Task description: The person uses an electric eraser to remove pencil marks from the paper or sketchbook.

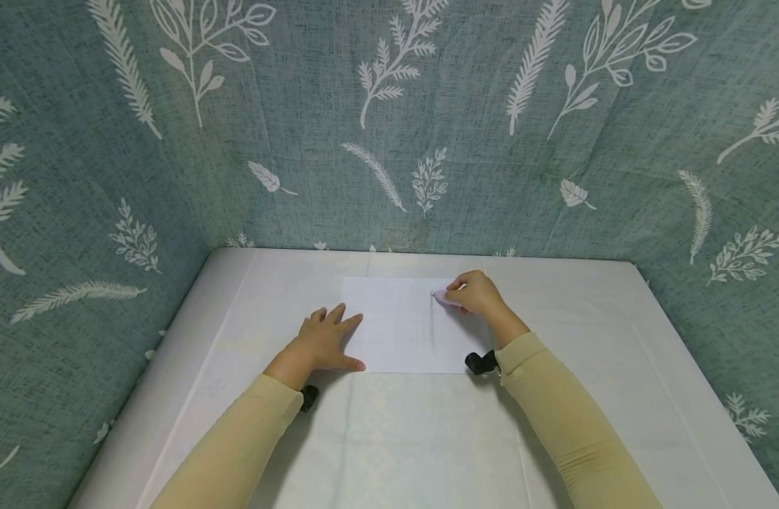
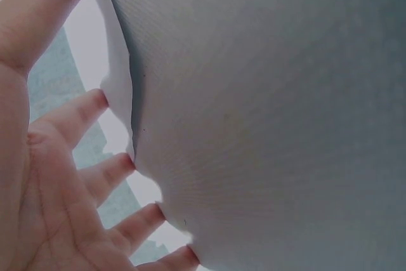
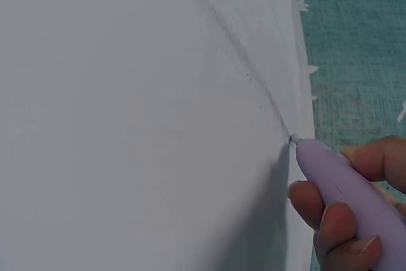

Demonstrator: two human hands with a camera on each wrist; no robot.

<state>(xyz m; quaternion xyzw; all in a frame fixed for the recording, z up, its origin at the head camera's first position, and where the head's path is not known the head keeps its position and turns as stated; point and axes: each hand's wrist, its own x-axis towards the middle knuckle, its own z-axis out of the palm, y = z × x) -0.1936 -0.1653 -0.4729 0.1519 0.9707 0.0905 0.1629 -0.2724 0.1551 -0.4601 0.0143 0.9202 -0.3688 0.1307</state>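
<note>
A white sheet of paper (image 1: pixel 389 325) lies on the white-covered table, with a smudged grey line (image 1: pixel 432 332) down its right half. My left hand (image 1: pixel 326 343) rests at the sheet's left edge, fingers spread and thumb by the near left corner. In the left wrist view its fingertips touch down along the paper's edge. With my right hand (image 1: pixel 478 293) I grip a thick lilac electric eraser (image 3: pixel 346 188) between thumb and fingers. The eraser's small pale tip is right at the far end of the grey line (image 3: pixel 238 42). Dark specks dot the paper beside that line.
The table (image 1: pixel 389 438) ends at a green leaf-patterned cloth (image 1: pixel 313 141) behind and at both sides. Small black cameras (image 1: pixel 481 363) sit under both wrists, the right one over the sheet's near right corner.
</note>
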